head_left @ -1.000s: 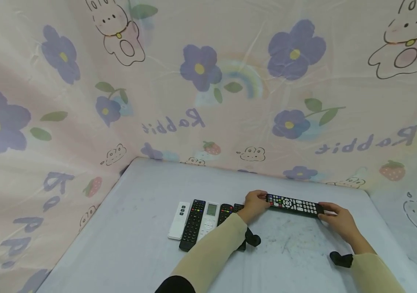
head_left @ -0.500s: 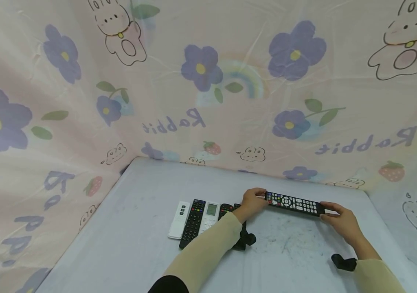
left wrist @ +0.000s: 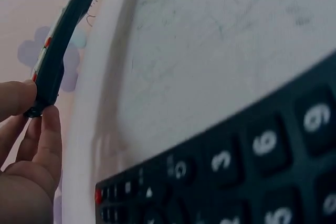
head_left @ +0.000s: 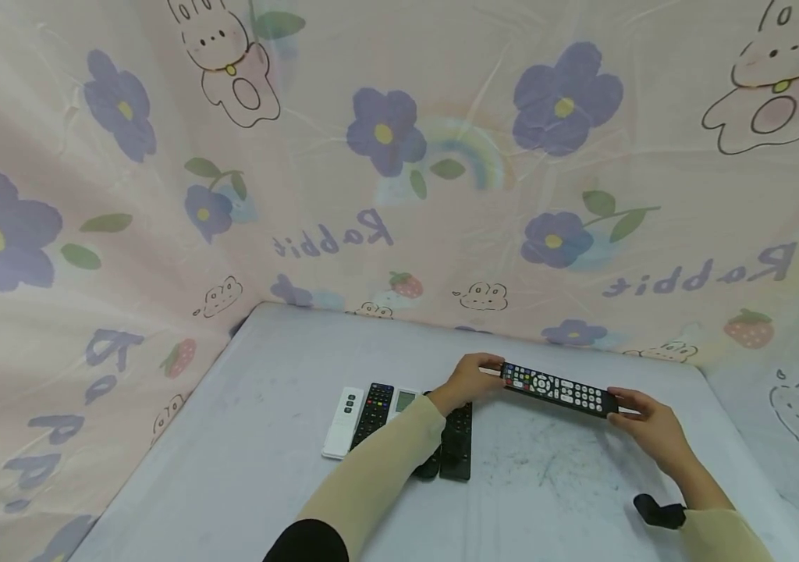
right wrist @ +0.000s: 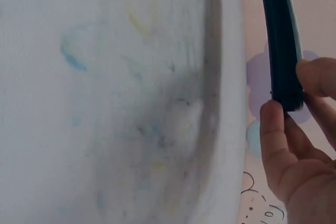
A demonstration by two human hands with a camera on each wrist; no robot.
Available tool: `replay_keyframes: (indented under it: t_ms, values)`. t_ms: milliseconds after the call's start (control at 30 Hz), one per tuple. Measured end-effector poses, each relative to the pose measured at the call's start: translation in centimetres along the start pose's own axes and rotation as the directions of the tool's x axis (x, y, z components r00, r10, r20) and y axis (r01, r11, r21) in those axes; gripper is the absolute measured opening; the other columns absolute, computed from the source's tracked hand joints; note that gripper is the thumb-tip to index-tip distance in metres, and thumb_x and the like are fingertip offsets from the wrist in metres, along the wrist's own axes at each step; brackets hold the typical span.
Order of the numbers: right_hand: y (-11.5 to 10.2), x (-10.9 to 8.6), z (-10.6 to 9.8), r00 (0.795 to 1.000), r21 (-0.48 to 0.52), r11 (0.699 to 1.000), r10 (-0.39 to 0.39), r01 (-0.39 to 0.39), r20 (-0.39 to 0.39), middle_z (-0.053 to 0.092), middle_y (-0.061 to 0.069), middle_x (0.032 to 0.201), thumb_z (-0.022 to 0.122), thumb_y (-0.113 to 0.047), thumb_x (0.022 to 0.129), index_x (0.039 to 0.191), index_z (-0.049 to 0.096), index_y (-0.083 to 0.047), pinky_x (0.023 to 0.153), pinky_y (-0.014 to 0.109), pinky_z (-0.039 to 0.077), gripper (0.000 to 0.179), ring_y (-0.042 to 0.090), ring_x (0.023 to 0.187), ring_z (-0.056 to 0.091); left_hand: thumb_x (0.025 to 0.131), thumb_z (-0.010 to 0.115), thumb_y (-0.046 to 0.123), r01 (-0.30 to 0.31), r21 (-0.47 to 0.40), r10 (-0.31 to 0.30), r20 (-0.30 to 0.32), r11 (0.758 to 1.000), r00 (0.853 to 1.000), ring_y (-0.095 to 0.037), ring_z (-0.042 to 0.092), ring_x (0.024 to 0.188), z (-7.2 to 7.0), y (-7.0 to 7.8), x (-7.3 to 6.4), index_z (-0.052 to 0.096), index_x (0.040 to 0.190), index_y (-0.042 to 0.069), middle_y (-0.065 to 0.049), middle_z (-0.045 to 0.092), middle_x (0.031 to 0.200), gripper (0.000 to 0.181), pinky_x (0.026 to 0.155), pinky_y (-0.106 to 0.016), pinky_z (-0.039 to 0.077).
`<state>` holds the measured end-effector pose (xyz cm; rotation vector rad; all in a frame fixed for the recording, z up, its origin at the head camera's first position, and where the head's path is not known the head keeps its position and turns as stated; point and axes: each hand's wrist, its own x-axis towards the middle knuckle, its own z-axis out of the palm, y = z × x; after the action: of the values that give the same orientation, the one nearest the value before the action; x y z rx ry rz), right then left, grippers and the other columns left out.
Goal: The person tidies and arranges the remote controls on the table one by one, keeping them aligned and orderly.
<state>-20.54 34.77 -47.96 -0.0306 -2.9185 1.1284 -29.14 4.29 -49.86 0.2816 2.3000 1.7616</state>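
A long black remote control (head_left: 559, 390) with white and coloured buttons is held lifted above the table, tilted down slightly towards the right. My left hand (head_left: 468, 382) pinches its left end between thumb and fingers. At the opposite end, my right hand (head_left: 655, 434) grips it the same way. In the left wrist view the remote (left wrist: 62, 43) appears edge-on, with the thumb on its button side and fingers beneath. The right wrist view shows the dark back and side of the remote (right wrist: 283, 51) between the right thumb and fingers.
Left of the held remote lies a row: a white remote (head_left: 342, 424), a black one (head_left: 373, 414), a white one with a screen (head_left: 405, 400), and two black ones, the rightmost (head_left: 459, 449) partly covered by the left arm. The white table (head_left: 287, 351) meets a printed curtain (head_left: 442, 234).
Both hands have shifted the held remote slightly left, and its left end has risen. The left forearm has moved left across the row of remotes.
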Motion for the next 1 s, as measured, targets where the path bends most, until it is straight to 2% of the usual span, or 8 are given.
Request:
replay_keyframes:
  t_ms: [100,200,267,400,467,633,800,1000]
  values:
    - [-0.4,-0.3,0.1,1.0,0.012,1.0,-0.002,0.002,-0.012,0.056,0.034,0.127,0.068,-0.024,0.09,0.136,0.05,-0.001,0.07,0.026,0.055,0.055,0.018,0.096,0.066,0.082,0.075,0.007,-0.001,0.023,0.0,0.014,1.0,1.0,-0.017,0.06,0.107,-0.5,0.1,0.1,0.067,0.121,0.015,0.0,0.068,0.113,0.041,0.077,-0.026,0.05]
    - [-0.9,-0.5,0.5,1.0,0.023,1.0,-0.008,0.009,-0.023,0.06,0.032,0.122,0.07,-0.024,0.088,0.135,0.052,-0.002,0.066,0.019,0.051,0.054,-0.004,0.086,0.057,0.082,0.075,0.007,-0.002,0.062,0.0,0.021,0.998,1.0,-0.018,0.058,0.111,-1.1,0.0,0.2,0.066,0.122,0.015,0.0,0.067,0.115,0.042,0.077,-0.025,0.05]
    - [-1.2,-0.8,0.8,1.0,0.033,0.999,-0.006,0.006,-0.016,0.06,0.032,0.122,0.07,-0.025,0.088,0.136,0.051,-0.003,0.067,0.02,0.052,0.055,0.0,0.088,0.061,0.082,0.075,0.007,0.0,0.079,-0.003,0.033,0.997,0.999,-0.02,0.058,0.112,-1.5,-0.1,0.3,0.066,0.122,0.016,0.0,0.067,0.116,0.042,0.078,-0.026,0.051]
    - [-2.1,-1.5,1.3,1.0,0.047,0.999,0.02,-0.02,0.007,0.056,0.034,0.125,0.07,-0.028,0.089,0.136,0.049,-0.002,0.073,0.031,0.056,0.058,0.038,0.105,0.064,0.082,0.076,0.01,-0.018,0.121,0.007,0.088,0.992,0.996,-0.021,0.058,0.114,-2.7,-0.3,0.7,0.065,0.124,0.017,0.001,0.067,0.118,0.044,0.082,-0.027,0.05]
    - [-2.7,-1.8,1.4,0.999,0.064,0.997,0.034,-0.035,0.018,0.054,0.036,0.126,0.07,-0.027,0.089,0.137,0.047,-0.001,0.075,0.036,0.057,0.059,0.048,0.111,0.058,0.082,0.076,0.012,-0.028,0.14,0.011,0.121,0.99,0.993,-0.018,0.059,0.111,-3.3,-0.2,0.9,0.065,0.124,0.019,0.001,0.066,0.118,0.044,0.082,-0.027,0.051]
    - [-3.9,-2.8,1.9,0.998,0.099,0.993,0.053,-0.056,0.031,0.056,0.033,0.123,0.071,-0.022,0.088,0.137,0.046,-0.002,0.074,0.033,0.057,0.059,0.044,0.108,0.061,0.084,0.074,0.011,-0.027,0.12,0.004,0.187,0.992,0.982,-0.011,0.062,0.101,-4.7,0.0,1.0,0.064,0.125,0.02,0.001,0.065,0.12,0.043,0.081,-0.026,0.054]
    - [-4.9,-3.8,2.6,0.997,0.123,0.99,0.066,-0.07,0.039,0.059,0.028,0.118,0.073,-0.021,0.085,0.134,0.048,-0.003,0.071,0.029,0.056,0.058,0.034,0.1,0.066,0.087,0.068,0.006,-0.034,0.03,0.026,0.245,0.999,0.969,-0.015,0.064,0.102,-5.7,0.1,0.6,0.062,0.127,0.013,-0.006,0.062,0.124,0.04,0.085,-0.029,0.055]
    - [-5.7,-4.9,3.6,0.99,0.14,0.983,0.104,-0.117,0.095,0.059,0.025,0.119,0.075,-0.027,0.083,0.134,0.048,-0.004,0.072,0.029,0.056,0.062,0.023,0.095,0.067,0.09,0.064,0.002,-0.008,-0.04,0.019,0.302,0.999,0.953,-0.017,0.065,0.105,-6.2,-0.8,1.0,0.061,0.127,0.006,-0.01,0.062,0.128,0.037,0.089,-0.028,0.054]
